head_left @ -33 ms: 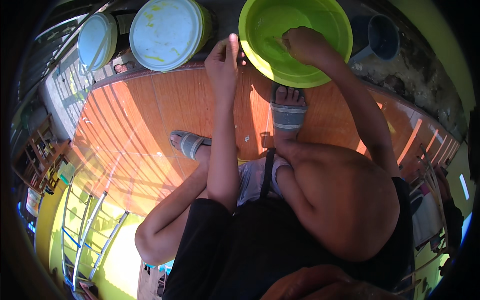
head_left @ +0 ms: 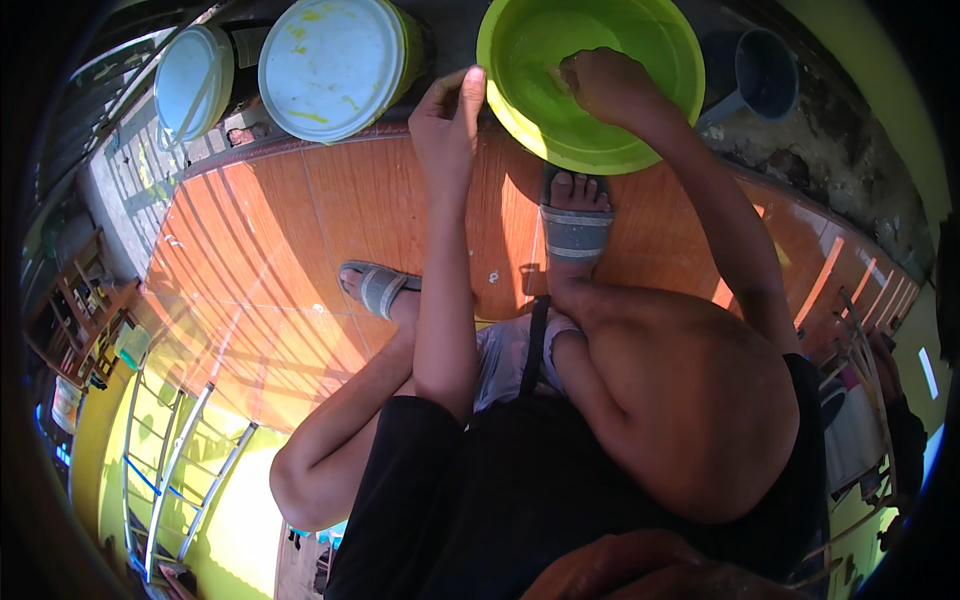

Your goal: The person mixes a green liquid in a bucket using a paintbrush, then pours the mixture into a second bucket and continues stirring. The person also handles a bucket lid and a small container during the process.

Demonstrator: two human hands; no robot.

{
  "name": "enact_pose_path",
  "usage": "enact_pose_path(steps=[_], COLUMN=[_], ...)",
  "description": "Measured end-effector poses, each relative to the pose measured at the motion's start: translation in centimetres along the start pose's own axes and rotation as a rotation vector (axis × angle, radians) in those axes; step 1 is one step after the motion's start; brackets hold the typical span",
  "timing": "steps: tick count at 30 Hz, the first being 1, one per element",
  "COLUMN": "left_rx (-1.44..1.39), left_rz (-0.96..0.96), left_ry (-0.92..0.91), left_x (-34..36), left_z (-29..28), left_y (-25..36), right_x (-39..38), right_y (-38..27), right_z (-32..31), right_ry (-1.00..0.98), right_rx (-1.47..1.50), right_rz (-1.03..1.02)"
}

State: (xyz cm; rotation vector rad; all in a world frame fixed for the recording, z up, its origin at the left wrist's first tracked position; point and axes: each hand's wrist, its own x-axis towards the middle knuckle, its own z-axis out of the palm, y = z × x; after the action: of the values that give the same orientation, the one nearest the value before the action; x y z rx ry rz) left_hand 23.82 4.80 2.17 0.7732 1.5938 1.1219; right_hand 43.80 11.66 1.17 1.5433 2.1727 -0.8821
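Note:
A large lime-green basin (head_left: 530,150) stands at the top centre, with what looks like water inside. My right hand (head_left: 612,88) reaches over its near right side, down toward the water. Its fingers are curled together and point left; whatever they may hold is hidden. Beside the basin's left rim is my left hand (head_left: 447,108), its thumb up against the rim. The other fingers of that hand are bent and partly hidden, seemingly gripping the rim.
Two lidded buckets, a larger bucket (head_left: 325,70) and a smaller bucket (head_left: 190,85), stand left of the basin. To its right sits a dark blue dipper (head_left: 765,75). My sandalled feet rest on wood-look tiles (head_left: 250,230). A metal rack (head_left: 170,480) is at lower left.
My left hand has shifted slightly right, bringing the thumb to the basin's rim, and its other fingers show less. My right hand has moved a little up and left inside the basin.

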Motion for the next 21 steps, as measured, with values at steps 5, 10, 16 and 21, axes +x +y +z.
enact_pose_path(steps=[5,10,16,21], left_rx=[-0.035,-0.065,-0.162,-0.312], left_rz=[-0.105,-0.066,-0.069,-0.139], left_ry=[-0.011,-0.001,0.054,0.059], left_x=[0.4,0.5,0.4,0.6], left_z=[-0.2,-0.9,-0.6,-0.1], left_y=[0.4,0.0,-1.1,-0.4], right_x=[1.0,-0.6,-1.3,-3.1], right_y=[0.4,1.0,0.4,-0.4], right_z=[-0.6,-0.8,-0.1,-0.8], right_ry=[0.231,0.025,-0.062,0.214], right_rx=[-0.067,-0.276,-0.092,-0.048], right_rz=[0.119,0.136,0.007,-0.015])
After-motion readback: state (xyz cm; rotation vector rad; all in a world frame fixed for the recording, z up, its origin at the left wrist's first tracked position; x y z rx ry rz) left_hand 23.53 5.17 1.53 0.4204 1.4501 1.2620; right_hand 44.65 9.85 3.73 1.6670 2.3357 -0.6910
